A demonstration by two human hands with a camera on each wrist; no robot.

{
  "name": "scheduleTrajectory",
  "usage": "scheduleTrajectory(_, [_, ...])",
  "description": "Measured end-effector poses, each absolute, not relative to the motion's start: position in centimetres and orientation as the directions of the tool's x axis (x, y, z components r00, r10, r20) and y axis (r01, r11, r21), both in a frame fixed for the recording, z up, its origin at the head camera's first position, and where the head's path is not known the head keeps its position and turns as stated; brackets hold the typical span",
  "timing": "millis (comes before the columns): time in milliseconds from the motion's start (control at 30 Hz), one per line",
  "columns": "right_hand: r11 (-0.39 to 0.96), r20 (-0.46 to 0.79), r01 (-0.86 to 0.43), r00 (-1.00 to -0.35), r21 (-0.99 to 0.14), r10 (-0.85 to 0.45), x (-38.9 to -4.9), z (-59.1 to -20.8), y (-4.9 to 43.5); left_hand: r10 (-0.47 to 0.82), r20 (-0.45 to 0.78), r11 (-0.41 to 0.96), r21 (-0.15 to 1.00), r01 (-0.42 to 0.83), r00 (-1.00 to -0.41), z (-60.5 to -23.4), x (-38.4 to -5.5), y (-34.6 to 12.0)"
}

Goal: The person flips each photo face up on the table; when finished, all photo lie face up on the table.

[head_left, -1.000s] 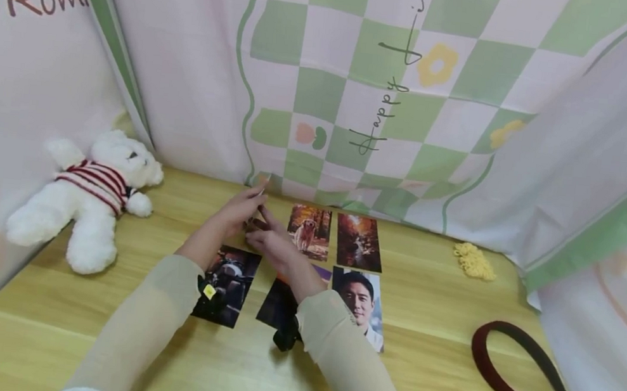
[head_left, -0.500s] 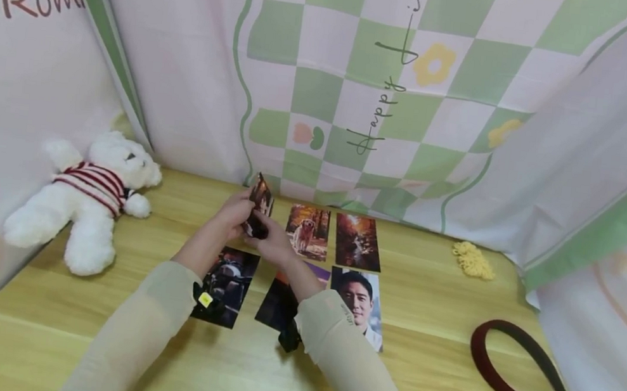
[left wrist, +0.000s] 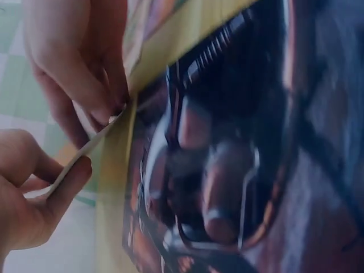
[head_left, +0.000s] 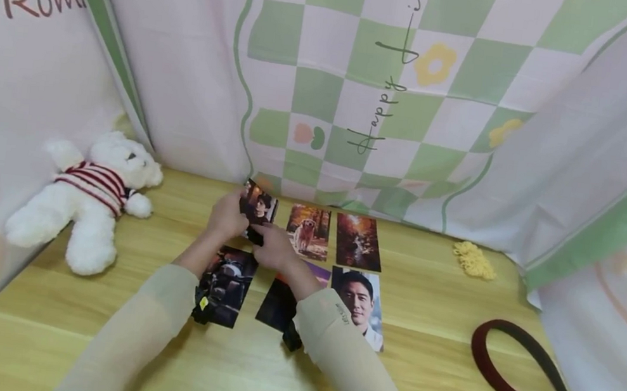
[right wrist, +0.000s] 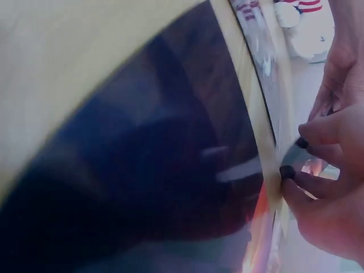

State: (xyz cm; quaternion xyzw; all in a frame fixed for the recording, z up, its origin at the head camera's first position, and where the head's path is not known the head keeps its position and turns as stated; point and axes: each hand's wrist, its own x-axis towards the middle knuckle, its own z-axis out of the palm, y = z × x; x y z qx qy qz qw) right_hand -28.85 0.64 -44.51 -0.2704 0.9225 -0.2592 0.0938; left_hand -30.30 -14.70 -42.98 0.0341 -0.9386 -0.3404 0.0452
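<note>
My left hand [head_left: 228, 215] pinches the left side of a photo print [head_left: 261, 206] showing a dark-haired person in dark clothes. The lower right part of this print is pinched by my right hand [head_left: 275, 247], thumb and forefinger at its edge. It tilts up toward the head camera. In the left wrist view the print [left wrist: 85, 149] appears nearly edge-on between both hands. A motorcycle photo [head_left: 232, 282] lies below my left wrist, and a dark photo with a purple and orange top [head_left: 279, 303] lies partly hidden under my right wrist.
Right of my hands lie a dog photo [head_left: 307, 236], an autumn stream photo [head_left: 358, 243] and a portrait photo [head_left: 358, 302]. A white teddy bear [head_left: 84, 197] sits left. Farther right are a yellow knitted piece [head_left: 474, 261] and a dark red headband [head_left: 482, 360]. A curtain [head_left: 324, 95] closes the back.
The print, first seen almost edge-on between my hands, has turned its picture toward the head camera and come down lower. My left hand has shifted slightly left and down.
</note>
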Motion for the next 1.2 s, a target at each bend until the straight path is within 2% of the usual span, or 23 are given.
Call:
scheduleTrajectory(167, [0.781,-0.1,-0.519,-0.807,-0.348,-0.581,-28.9,-44.3,0.3,-0.026,0.028,0.871,0.491,-0.009,-0.999,-43.4,-30.5,-15.4])
scheduleTrajectory(333, [0.837,-0.213,-0.475,-0.818,-0.272,-0.534,-28.6,-44.1,-0.1,0.03,-0.033,0.922,0.387,0.015,-0.999,-43.7,-30.6,-16.1])
scheduleTrajectory(567, [0.857,-0.254,-0.442,-0.826,-0.264,-0.504,-28.6,-44.0,-0.3,0.074,-0.062,0.944,0.325,0.05,-0.995,-44.0,-30.5,-16.4])
scheduleTrajectory(867, [0.855,-0.256,-0.462,-0.819,-0.237,-0.513,-28.7,-44.4,-0.6,0.034,-0.103,0.957,0.29,0.003,-0.994,-44.3,-30.8,-16.3])
scheduleTrajectory(1033, [0.853,-0.244,-0.46,-0.823,-0.247,-0.514,-28.7,-44.6,-0.5,0.026,-0.114,0.952,0.306,-0.01,-0.993,-44.4,-30.8,-16.2])
scheduleTrajectory(1200, [0.841,-0.172,-0.454,-0.841,-0.295,-0.514,-28.5,-44.7,-0.1,0.064,-0.07,0.979,0.198,0.049,-0.995,-44.5,-30.8,-15.3])
